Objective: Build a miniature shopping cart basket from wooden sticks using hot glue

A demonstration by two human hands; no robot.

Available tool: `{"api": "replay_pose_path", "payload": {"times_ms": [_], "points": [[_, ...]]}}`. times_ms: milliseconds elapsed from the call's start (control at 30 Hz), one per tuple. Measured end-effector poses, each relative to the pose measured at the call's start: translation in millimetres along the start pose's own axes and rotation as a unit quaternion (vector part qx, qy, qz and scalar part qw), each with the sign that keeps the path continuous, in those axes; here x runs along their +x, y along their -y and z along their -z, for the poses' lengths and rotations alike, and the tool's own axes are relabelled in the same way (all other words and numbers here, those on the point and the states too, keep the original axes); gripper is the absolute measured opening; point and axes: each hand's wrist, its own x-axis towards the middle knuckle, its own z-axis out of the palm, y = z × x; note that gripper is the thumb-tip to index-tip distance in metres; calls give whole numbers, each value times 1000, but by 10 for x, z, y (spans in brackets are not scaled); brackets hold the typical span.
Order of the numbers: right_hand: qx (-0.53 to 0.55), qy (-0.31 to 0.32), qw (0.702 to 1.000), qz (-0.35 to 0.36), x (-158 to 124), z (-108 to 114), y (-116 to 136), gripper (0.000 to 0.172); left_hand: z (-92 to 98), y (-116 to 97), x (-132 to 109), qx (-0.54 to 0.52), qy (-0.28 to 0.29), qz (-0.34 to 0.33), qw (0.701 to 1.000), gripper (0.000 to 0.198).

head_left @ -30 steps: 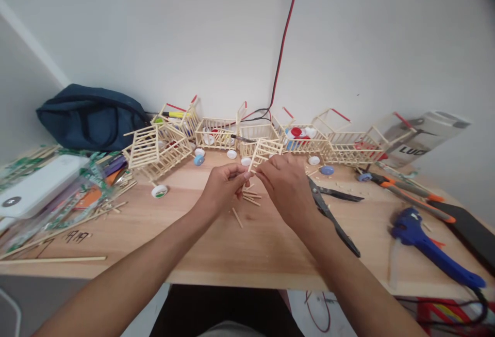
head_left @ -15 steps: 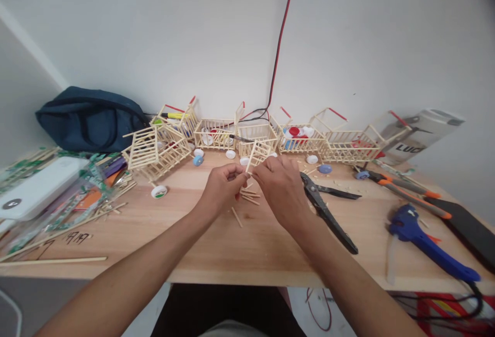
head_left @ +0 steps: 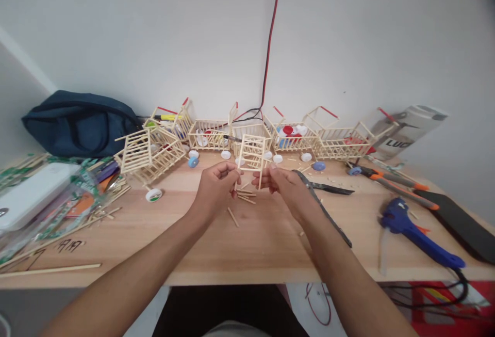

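Both hands hold up a small ladder-like panel of thin wooden sticks (head_left: 252,155) above the middle of the wooden table (head_left: 247,254). My left hand (head_left: 215,187) pinches its lower left corner. My right hand (head_left: 285,188) pinches its lower right corner. The panel stands nearly upright, facing me. Several loose short sticks (head_left: 242,200) lie on the table just below the hands.
A row of stick-built carts (head_left: 294,138) with bottle-cap wheels lines the wall, one tipped cart (head_left: 149,154) at left. Black shears (head_left: 323,200) lie right of my hands, then orange-handled pliers (head_left: 394,182) and a blue glue gun (head_left: 413,234). A dark bag (head_left: 77,120) and plastic packets (head_left: 46,197) sit left.
The hands have drawn apart to the panel's two lower corners, and the stick panel has turned from tilted and half hidden to upright and fully in view.
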Motion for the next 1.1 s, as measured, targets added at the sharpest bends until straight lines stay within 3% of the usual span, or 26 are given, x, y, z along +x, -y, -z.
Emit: {"api": "replay_pose_path", "payload": {"times_ms": [267, 533, 767, 933, 1100], "points": [[-90, -30, 992, 77, -3, -27, 0, 41, 8, 71, 13, 62, 1, 4, 998, 16], [-54, -15, 997, 54, 6, -30, -23, 34, -16, 73, -3, 67, -6, 5, 998, 15], [-83, -37, 994, 62, 8, -20, -41, 30, -20, 62, -10, 34, 31, 22, 999, 19], [-160, -42, 983, 84, -12, 21, -40, 31, -3, 81, -2, 17, 76, 23, 997, 23], [-157, -39, 984, 80, -12, 5, -26, 33, 0, 64, -2, 35, 58, 19, 998, 22]]}}
